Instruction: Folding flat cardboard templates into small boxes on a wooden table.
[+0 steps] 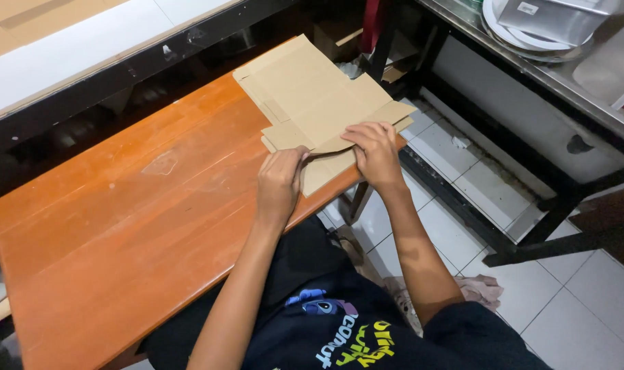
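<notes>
One flat, unfolded cardboard box blank (pixel 312 96) lay on the far right corner of one orange wooden table (pixel 120 226), with its near edge reaching slightly past the table's right edge. The blank was brown, die-cut, and showed several flaps and creases.

Two hands were in view, both belonging to the person wearing the camera. The left hand (pixel 279 183) rested at the near end of the blank, knuckles up, with its fingers curled onto a near flap; the fingers were pressed against the cardboard, but whether they pinched the flap or only pushed on it could not be told. The right hand (pixel 375 152) lay just right of the left hand, palm down, with its fingers together and pressed flat onto a partly raised flap of the same blank. The two hands were near each other but not touching.

One dark top with a coloured print (pixel 339 329) covered the person's torso at the near edge of the view.

To the right of the table, one white tiled floor (pixel 586 301) was visible. One crumpled cloth (pixel 480 288) lay on the floor near the person's right elbow. One metal shelf unit with a black frame (pixel 531 137) stood at the far right, carrying one silver rectangular container (pixel 552 17).
</notes>
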